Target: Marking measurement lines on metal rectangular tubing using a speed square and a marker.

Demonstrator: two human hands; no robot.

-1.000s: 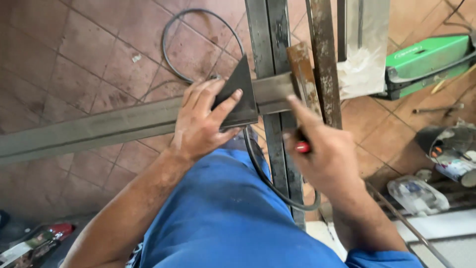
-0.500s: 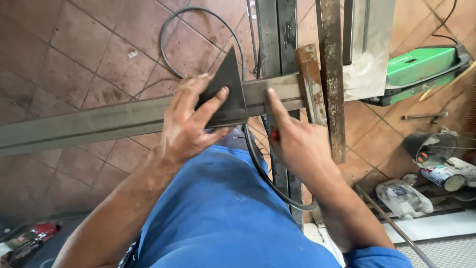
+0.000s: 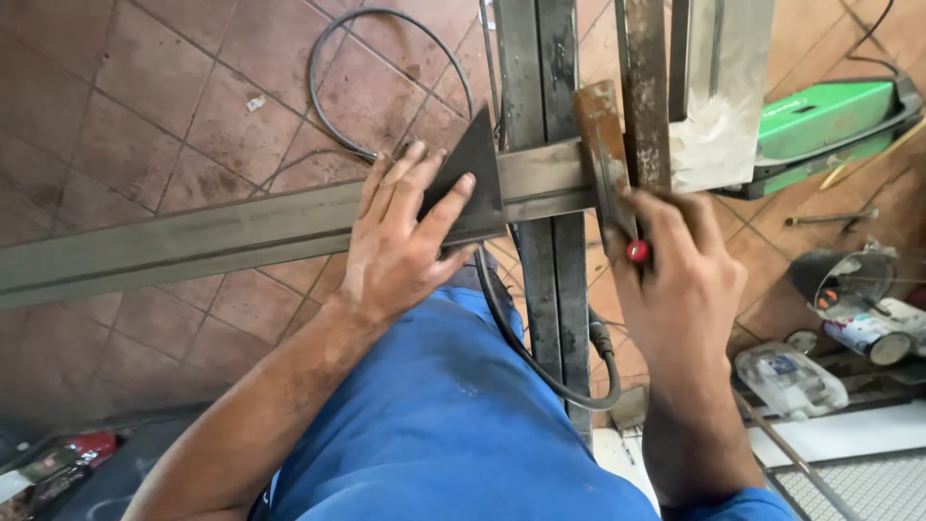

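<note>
My left hand (image 3: 400,241) presses a dark triangular metal plate (image 3: 475,183) flat against a long grey steel tube (image 3: 193,236) that runs across the view. That tube meets a pair of upright steel tubes (image 3: 540,68) at a corner. My right hand (image 3: 675,280) is closed around a small red-tipped tool (image 3: 637,252), held at the lower end of a rusty flat bar (image 3: 603,145) next to the joint. My blue-clothed knee (image 3: 444,425) is below both hands.
A black cable (image 3: 333,106) loops over the tiled floor and passes under the tubes. A green machine (image 3: 830,121) sits at the right. A dark welding mask, a can (image 3: 863,333) and a plastic bottle (image 3: 786,376) lie lower right.
My right hand has shifted right and up to the rusty bar's end. The left hand still holds the triangular plate on the tube. The view has drifted slightly.
</note>
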